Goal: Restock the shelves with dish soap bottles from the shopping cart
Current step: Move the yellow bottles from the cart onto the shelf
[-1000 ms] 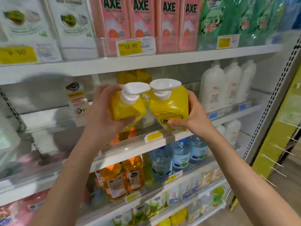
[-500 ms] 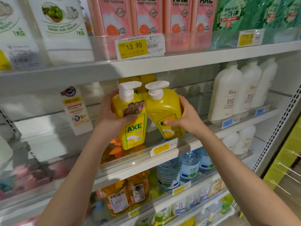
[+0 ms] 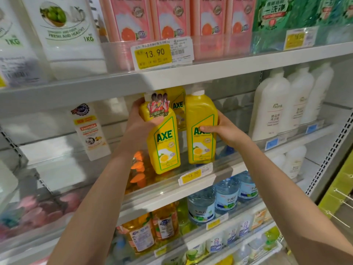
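Observation:
Two yellow AXE dish soap bottles stand upright at the front of the middle shelf (image 3: 225, 170). My left hand (image 3: 140, 124) grips the left bottle (image 3: 163, 139) by its upper body, below a paper tag on its neck. My right hand (image 3: 224, 130) holds the right bottle (image 3: 200, 129) from its right side, thumb across the label. Both bottle bases sit at the shelf's clear front lip. A third yellow AXE bottle (image 3: 178, 106) stands behind them. The pump tops are hidden by the shelf above. No shopping cart is in view.
White bottles (image 3: 271, 109) stand to the right on the same shelf, a white tube-like bottle (image 3: 90, 132) to the left. Pink AXE bottles (image 3: 168, 18) fill the upper shelf. Orange soap bottles (image 3: 165, 225) and clear water-like jugs (image 3: 226, 196) sit below.
Both hands have pushed the two yellow bottles forward and down onto the middle shelf; they went from tilted in the air to upright, with their pump tops now under the upper shelf.

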Tool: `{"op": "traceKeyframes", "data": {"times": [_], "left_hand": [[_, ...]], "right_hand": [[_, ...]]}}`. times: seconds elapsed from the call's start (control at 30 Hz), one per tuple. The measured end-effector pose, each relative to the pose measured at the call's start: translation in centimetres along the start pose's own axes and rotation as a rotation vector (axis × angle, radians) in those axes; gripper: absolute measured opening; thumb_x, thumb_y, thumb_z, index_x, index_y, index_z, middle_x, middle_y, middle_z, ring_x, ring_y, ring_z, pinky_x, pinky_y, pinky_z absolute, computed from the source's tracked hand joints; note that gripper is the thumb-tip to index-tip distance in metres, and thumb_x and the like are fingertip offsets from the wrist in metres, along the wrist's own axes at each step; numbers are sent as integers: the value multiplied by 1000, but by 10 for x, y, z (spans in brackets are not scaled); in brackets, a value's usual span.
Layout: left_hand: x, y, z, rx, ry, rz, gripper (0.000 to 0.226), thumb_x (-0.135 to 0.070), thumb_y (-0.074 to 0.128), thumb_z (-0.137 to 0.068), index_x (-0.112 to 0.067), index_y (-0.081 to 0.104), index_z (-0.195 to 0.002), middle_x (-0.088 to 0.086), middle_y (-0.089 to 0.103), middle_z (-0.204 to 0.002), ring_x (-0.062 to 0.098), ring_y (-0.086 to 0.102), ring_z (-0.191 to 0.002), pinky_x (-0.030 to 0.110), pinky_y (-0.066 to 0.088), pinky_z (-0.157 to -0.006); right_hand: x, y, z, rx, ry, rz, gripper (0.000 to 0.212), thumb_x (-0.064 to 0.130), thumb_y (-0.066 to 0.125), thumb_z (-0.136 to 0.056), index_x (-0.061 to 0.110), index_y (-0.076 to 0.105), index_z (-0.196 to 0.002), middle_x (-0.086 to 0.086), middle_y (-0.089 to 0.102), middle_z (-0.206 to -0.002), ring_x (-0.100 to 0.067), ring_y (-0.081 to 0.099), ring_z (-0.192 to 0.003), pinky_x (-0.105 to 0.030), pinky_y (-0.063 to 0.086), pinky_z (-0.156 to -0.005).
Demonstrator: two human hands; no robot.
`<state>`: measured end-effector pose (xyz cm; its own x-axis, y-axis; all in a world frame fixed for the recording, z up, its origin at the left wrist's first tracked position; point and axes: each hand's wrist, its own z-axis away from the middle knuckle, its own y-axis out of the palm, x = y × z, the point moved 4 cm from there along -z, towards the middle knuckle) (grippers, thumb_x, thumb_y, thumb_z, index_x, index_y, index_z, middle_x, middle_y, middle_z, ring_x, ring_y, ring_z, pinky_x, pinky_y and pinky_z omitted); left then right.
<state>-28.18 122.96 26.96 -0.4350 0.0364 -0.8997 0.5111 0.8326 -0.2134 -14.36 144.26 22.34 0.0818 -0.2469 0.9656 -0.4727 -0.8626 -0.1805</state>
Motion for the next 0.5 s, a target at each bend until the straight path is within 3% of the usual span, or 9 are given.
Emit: {"op": "traceKeyframes", "data": {"times": [0.17,0.23,0.33,0.4,0.5], "left_hand": [[3,0,7,14,-26,-35,83,-11,74,-79,-25,24,-144,-12,58,-111,-7,62,-90,15,52,-75],[15,0,11,15,-81,-105,83,-14,77,-77,-23,27,-142,-7,57,-116,5,61,-100,26,51,-85],[38,4,23,3,-188,-410,73,-30,80,-72,-18,40,-132,4,53,-128,22,56,-112,41,45,-96],[49,10,33,33,-253,-556,78,-36,79,-73,-14,38,-135,9,48,-133,30,52,-119,44,42,-99],[55,19,41,21,-235,-620,75,-31,76,-77,-5,36,-136,16,45,-134,33,47,-121,40,38,-98]], "right_hand": [[-2,-2,-4,56,40,24,70,24,77,-72,14,45,-133,-7,67,-119,-23,66,-106,-41,52,-92],[-2,-1,-1,43,45,63,60,25,76,-79,15,47,-131,-5,67,-118,-22,66,-105,-39,52,-92],[-14,3,7,-62,28,171,54,28,77,-78,20,52,-125,1,69,-112,-20,67,-101,-40,54,-88],[-25,9,14,-113,28,248,59,32,82,-71,22,52,-121,1,69,-109,-21,69,-93,-41,56,-84],[-31,15,22,-196,14,350,59,27,81,-73,20,51,-123,5,65,-107,-13,63,-91,-25,49,-80]]}}
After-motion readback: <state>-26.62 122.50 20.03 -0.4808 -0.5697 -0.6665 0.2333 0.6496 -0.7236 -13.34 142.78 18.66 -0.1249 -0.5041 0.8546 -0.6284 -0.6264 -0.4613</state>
